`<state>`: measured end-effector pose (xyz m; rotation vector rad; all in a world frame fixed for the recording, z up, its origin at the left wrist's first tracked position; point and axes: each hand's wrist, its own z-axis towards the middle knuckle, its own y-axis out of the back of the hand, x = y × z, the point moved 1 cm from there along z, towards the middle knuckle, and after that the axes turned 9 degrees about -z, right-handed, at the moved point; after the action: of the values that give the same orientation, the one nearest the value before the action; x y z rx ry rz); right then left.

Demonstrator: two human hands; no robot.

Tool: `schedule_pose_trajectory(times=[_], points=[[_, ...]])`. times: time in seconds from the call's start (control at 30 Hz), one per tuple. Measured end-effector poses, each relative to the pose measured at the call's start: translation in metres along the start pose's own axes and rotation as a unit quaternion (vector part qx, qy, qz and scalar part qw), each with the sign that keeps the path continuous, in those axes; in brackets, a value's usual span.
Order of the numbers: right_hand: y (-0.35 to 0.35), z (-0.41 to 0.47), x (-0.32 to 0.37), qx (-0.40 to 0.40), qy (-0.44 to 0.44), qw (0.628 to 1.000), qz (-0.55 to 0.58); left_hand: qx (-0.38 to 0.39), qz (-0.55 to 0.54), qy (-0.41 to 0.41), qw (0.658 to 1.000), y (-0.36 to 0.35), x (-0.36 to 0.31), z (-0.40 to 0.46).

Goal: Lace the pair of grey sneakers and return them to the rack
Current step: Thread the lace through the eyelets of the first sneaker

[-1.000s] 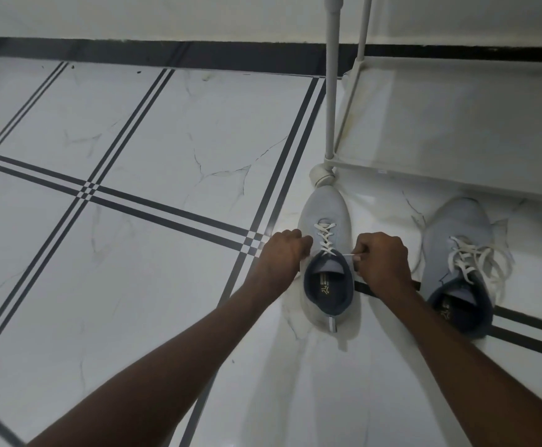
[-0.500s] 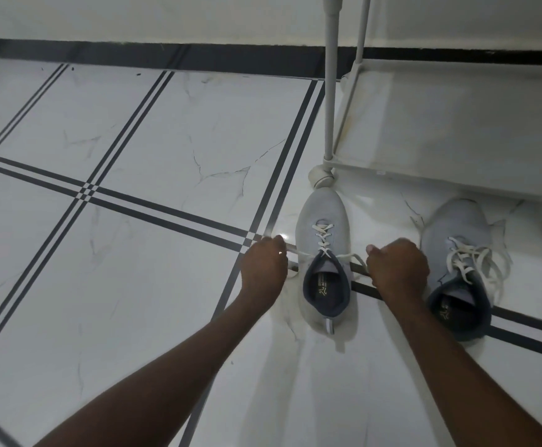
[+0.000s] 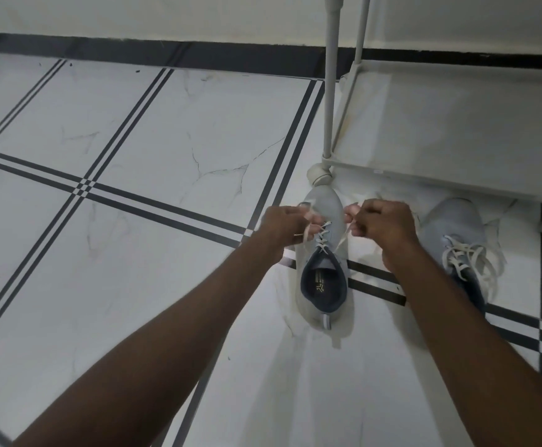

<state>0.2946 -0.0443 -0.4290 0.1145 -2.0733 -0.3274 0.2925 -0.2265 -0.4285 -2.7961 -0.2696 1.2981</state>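
Both hands (image 3: 283,225) (image 3: 382,224) pinch lace ends (image 3: 308,232) over the left sneaker (image 3: 322,269).

Right forearm (image 3: 476,333) hides part of the second sneaker (image 3: 456,240).

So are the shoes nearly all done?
About halfway. The grey sneaker on the right already looks laced, its white laces hanging loose. Both hands, left and right, are pulling the white lace ends on the middle grey sneaker. Both shoes are on the floor, not yet on the white rack.
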Motion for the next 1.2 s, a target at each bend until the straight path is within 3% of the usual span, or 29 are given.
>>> schedule_pose_trajectory(times=[0.1, 0.2, 0.33, 0.47, 0.53, 0.6, 0.7, 0.77, 0.83, 0.9, 0.97, 1.07, 1.13, 1.2], points=[[0.002, -0.003, 0.017, 0.017, 0.152, 0.982, -0.109, 0.061, 0.126, 0.006, 0.99, -0.017, 0.004, 0.0], [-0.002, 0.003, 0.025, 0.021, 0.207, 0.964, -0.167, 0.146, 0.205, 0.002, 0.968, -0.025, -0.001, -0.002], [-0.009, 0.016, 0.017, 0.063, 0.142, 0.983, -0.095, 0.194, 0.241, 0.015, 0.951, -0.014, -0.01, -0.006], [-0.02, 0.015, 0.004, 0.176, 0.033, 0.982, -0.058, 0.177, 0.295, -0.065, 0.937, 0.002, -0.016, -0.001], [-0.023, 0.015, -0.001, 0.221, 0.02, 0.971, -0.087, 0.143, 0.402, -0.183, 0.886, 0.008, -0.016, 0.006], [-0.024, 0.019, -0.004, 0.233, 0.017, 0.966, -0.111, 0.093, 0.496, -0.295, 0.811, 0.006, -0.01, 0.009], [-0.025, 0.019, 0.001, 0.237, 0.012, 0.961, -0.144, 0.03, 0.551, -0.367, 0.749, 0.001, 0.003, 0.005], [-0.026, 0.018, 0.004, 0.287, -0.017, 0.95, -0.122, -0.011, 0.532, -0.374, 0.76, -0.001, 0.006, 0.003], [-0.027, 0.015, 0.006, 0.35, -0.039, 0.931, -0.099, -0.054, 0.48, -0.371, 0.793, -0.002, 0.008, 0.004], [-0.028, 0.012, 0.006, 0.361, -0.041, 0.928, -0.085, -0.085, 0.431, -0.348, 0.828, -0.004, 0.012, 0.004], [-0.027, 0.012, 0.006, 0.296, -0.032, 0.952, -0.073, -0.094, 0.36, -0.315, 0.873, -0.002, 0.014, 0.005], [-0.017, 0.015, 0.003, 0.097, 0.088, 0.976, -0.173, -0.08, 0.264, -0.249, 0.929, 0.01, 0.016, 0.008], [-0.007, 0.015, 0.004, -0.011, 0.178, 0.937, -0.3, -0.057, 0.231, -0.21, 0.948, 0.015, 0.019, 0.005], [0.001, 0.01, 0.005, -0.051, 0.187, 0.901, -0.388, -0.038, 0.197, -0.18, 0.963, 0.02, 0.025, 0.004]])
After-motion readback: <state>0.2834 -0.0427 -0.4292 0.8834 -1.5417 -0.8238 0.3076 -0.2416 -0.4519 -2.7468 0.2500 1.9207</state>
